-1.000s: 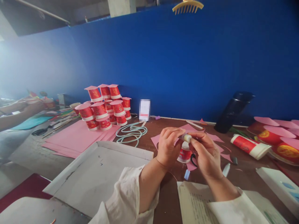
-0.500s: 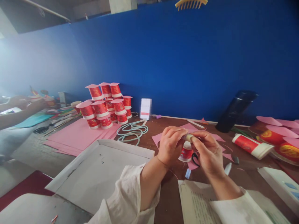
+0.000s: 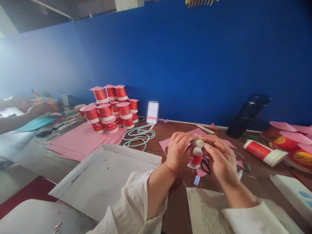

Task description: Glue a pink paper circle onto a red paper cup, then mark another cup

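Note:
My left hand is closed round a small pale roll, which looks like tape or a tube; its exact kind is hard to tell. The fingertips of my right hand pinch the roll's right end. Below it, a red and white paper cup stands on the brown table, partly hidden by my hands. Black-handled scissors lie beside the cup, over pink paper pieces. A small light-blue object is in front of the cup.
Stacked red cups with pink tops stand behind pink sheets. A coiled cord, white tray, black bottle, lying cups and papers surround my hands. Another person's arm reaches in at left.
The pale roll has turned its end toward the camera. My right hand has shifted slightly right and down, showing more of the cup and scissors. The other person's arm has moved a little right.

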A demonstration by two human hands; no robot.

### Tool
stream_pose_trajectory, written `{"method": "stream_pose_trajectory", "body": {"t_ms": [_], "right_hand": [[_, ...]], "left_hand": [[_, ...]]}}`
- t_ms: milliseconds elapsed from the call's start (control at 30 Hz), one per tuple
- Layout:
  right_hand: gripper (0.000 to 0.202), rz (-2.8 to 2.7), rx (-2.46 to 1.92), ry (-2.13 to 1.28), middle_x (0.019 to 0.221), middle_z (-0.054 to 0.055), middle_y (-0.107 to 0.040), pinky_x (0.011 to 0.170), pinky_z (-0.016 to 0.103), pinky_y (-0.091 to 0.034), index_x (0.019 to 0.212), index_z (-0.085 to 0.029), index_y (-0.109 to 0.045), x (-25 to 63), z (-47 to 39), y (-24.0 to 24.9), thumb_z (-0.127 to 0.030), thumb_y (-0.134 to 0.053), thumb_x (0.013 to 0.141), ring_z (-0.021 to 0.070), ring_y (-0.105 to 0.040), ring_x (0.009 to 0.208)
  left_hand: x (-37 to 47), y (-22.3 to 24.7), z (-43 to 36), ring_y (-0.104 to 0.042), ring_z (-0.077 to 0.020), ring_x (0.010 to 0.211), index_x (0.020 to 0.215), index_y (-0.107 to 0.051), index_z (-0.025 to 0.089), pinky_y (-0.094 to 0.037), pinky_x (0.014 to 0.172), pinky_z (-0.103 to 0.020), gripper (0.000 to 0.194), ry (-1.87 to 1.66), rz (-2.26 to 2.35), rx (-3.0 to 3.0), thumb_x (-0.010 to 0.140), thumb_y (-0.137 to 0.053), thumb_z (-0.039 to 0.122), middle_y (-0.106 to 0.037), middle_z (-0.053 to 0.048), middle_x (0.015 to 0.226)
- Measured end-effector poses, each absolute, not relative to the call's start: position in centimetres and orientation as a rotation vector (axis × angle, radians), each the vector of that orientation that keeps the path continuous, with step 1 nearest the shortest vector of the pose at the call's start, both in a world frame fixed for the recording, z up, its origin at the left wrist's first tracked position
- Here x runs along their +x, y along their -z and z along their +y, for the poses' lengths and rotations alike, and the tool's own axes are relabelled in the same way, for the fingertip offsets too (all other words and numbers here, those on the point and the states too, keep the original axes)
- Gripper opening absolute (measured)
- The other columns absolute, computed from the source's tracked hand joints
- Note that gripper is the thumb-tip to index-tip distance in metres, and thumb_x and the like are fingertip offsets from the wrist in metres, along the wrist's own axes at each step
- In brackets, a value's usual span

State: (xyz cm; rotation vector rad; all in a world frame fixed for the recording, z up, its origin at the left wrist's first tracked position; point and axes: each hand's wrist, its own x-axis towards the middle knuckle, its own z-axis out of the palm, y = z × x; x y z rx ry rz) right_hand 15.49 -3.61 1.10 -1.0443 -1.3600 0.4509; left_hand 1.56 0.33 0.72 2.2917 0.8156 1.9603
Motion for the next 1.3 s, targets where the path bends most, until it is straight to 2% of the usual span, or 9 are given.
{"method": "stream_pose_trajectory", "body": {"t_ms": [200,500,733,867,933,1100,1300], "right_hand": [[0.012,-1.260,-1.054,-0.548,0.095,0.002,-0.071,0.072,0.027,-0.052,0.090,-0.024,-0.071,15.3,-3.6,-1.6,-0.031,-0.067,0.082,0.0153,-0.065,0.083],[0.014,-1.288,-0.992,-0.574,0.096,0.003,-0.070,0.077,0.029,-0.053,0.092,-0.025,-0.071,15.2,-3.4,-1.6,-0.034,-0.069,0.082,0.0156,-0.065,0.086],[0.019,-1.361,-1.056,-0.473,0.098,0.003,-0.069,0.086,0.037,-0.052,0.091,-0.025,-0.071,15.6,-3.4,-1.8,-0.042,-0.070,0.082,0.0196,-0.065,0.094],[0.025,-1.402,-1.109,-0.422,0.096,0.004,-0.071,0.078,0.035,-0.053,0.092,-0.025,-0.072,15.9,-3.6,-2.1,-0.048,-0.065,0.085,0.0199,-0.066,0.088],[0.025,-1.419,-1.179,-0.276,0.093,0.004,-0.072,0.075,0.035,-0.052,0.094,-0.025,-0.072,16.4,-3.8,-2.2,-0.048,-0.064,0.086,0.0190,-0.065,0.082],[0.018,-1.531,-1.236,0.376,0.091,0.005,-0.069,0.079,0.038,-0.049,0.096,-0.027,-0.071,18.2,-4.8,-2.5,-0.038,-0.072,0.082,0.0188,-0.061,0.075],[0.009,-1.713,-1.218,0.755,0.085,0.005,-0.071,0.080,0.038,-0.048,0.089,-0.025,-0.069,19.1,-6.1,-1.7,-0.028,-0.072,0.081,0.0223,-0.063,0.082]], "left_hand": [[1.4,-0.7,0.3,-0.066,-0.0184,0.096,0.104,-0.064,0.022,-0.054,0.088,-0.038,0.017,-1.913,0.822,2.330,0.089,-0.060,0.018,-0.074,-0.005,0.104],[1.3,-0.5,0.6,-0.066,-0.0184,0.096,0.108,-0.064,0.021,-0.053,0.090,-0.038,0.019,-1.906,0.802,2.351,0.090,-0.057,0.019,-0.073,-0.006,0.105],[1.4,-0.5,0.4,-0.065,-0.0175,0.097,0.106,-0.064,0.022,-0.053,0.090,-0.037,0.017,-1.879,0.836,2.329,0.089,-0.061,0.020,-0.074,-0.005,0.104],[1.3,-0.6,0.4,-0.065,-0.0183,0.098,0.107,-0.064,0.022,-0.052,0.092,-0.039,0.019,-1.841,0.885,2.354,0.089,-0.061,0.021,-0.073,-0.005,0.105],[1.1,-0.6,0.6,-0.064,-0.0182,0.100,0.110,-0.063,0.022,-0.052,0.093,-0.038,0.022,-1.845,0.905,2.363,0.088,-0.060,0.019,-0.073,-0.005,0.106],[0.8,-0.3,0.9,-0.061,-0.0187,0.102,0.113,-0.063,0.018,-0.049,0.095,-0.036,0.030,-1.848,0.998,2.382,0.084,-0.059,0.010,-0.072,-0.005,0.108],[1.1,0.3,1.2,-0.059,-0.0218,0.100,0.113,-0.066,0.021,-0.048,0.092,-0.039,0.032,-1.704,1.279,2.351,0.081,-0.066,0.018,-0.071,-0.004,0.108]]}}
